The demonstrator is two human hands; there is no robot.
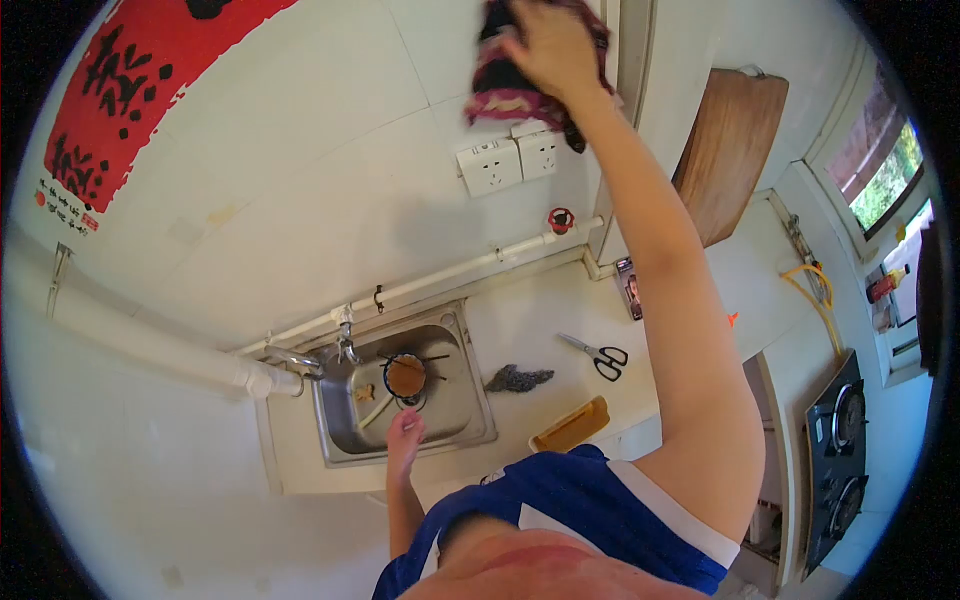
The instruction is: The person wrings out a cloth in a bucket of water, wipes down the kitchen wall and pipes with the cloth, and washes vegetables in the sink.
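Observation:
High on the tiled wall, my right hand (558, 48) is on a dark red and black patterned cloth (505, 103), which lies bunched between my palm and the wall. Motion blurs the fingers slightly. My left hand (405, 432) hovers at the near edge of the steel sink (464, 412), its fingers curled in; whatever they hold, if anything, does not show. Just beyond it in the basin is a dark-rimmed bowl of brown content (405, 376). Thin dark sticks cross near its rim, and a small yellowish scrap (365, 393) sits to its left.
Wall sockets (490, 165) sit below the cloth, above a white pipe (460, 266). On the counter lie scissors (598, 355), a dark scourer-like clump (518, 378) and a yellow-brown tray (570, 425). A cutting board (735, 150) leans rightward; a gas stove (836, 460) stands far right.

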